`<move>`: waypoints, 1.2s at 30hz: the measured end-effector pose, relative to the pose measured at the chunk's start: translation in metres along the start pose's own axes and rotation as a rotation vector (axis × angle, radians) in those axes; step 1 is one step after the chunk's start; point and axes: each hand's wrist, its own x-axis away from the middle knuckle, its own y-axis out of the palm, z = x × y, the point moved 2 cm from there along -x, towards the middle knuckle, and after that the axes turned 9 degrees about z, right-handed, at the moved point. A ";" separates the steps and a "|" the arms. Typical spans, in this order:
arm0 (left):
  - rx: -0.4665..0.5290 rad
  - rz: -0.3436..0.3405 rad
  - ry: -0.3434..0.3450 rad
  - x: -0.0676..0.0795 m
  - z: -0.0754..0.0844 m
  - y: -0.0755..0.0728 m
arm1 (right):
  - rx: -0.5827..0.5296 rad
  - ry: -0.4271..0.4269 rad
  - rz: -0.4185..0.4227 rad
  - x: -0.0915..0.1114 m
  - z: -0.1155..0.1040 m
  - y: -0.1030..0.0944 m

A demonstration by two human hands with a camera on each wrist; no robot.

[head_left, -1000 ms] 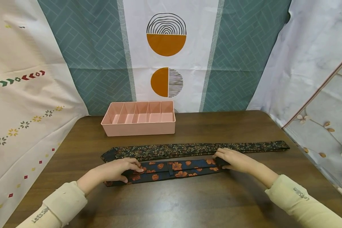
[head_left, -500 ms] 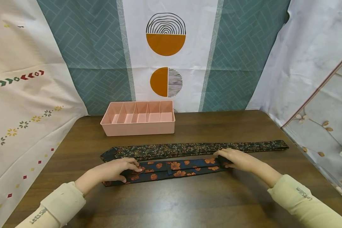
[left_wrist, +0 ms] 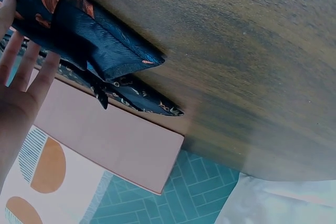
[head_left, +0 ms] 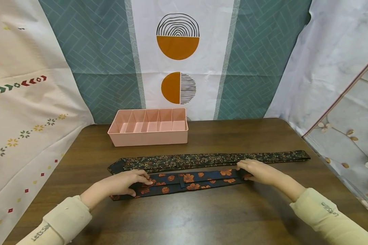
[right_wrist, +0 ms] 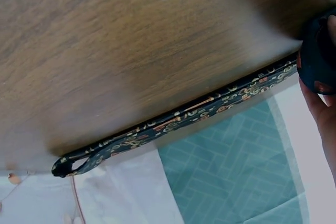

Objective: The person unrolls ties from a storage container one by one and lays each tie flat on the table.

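A dark blue necktie with orange flowers (head_left: 190, 182) lies doubled across the table in front of me. My left hand (head_left: 122, 183) rests on its left part, fingers extended and thumb apart near the front edge. The pointed tip (left_wrist: 102, 48) of this tie sticks out past that hand in the left wrist view. At the tie's right end, my right hand (head_left: 260, 173) grips the fold between thumb and fingers, hiding part of it. The rounded fold (right_wrist: 317, 59) shows in the right wrist view. Just behind lies a black necktie with a small gold-brown pattern (head_left: 208, 160), doubled lengthwise.
A pink box with several compartments (head_left: 148, 139) stands at the back left of the brown wooden table (head_left: 184, 217). Patterned cloths (head_left: 104, 61) hang behind the table and along both sides.
My right hand has slid a little to the right with the folded end of the flowered necktie. The left hand stays in place on the tie.
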 end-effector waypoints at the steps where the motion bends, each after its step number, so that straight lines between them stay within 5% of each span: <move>1: -0.001 0.005 0.008 0.000 0.000 0.000 | 0.001 0.007 -0.005 0.000 0.000 -0.001; 10: -0.005 -0.005 -0.003 0.001 -0.001 0.000 | -0.001 0.041 -0.033 0.006 0.006 -0.003; 19: -0.018 0.000 0.022 0.000 0.001 -0.001 | 0.004 -0.013 -0.010 0.010 0.007 -0.006; 36: -0.169 0.144 0.037 -0.011 0.011 0.003 | -0.008 -0.019 0.039 0.020 0.013 -0.011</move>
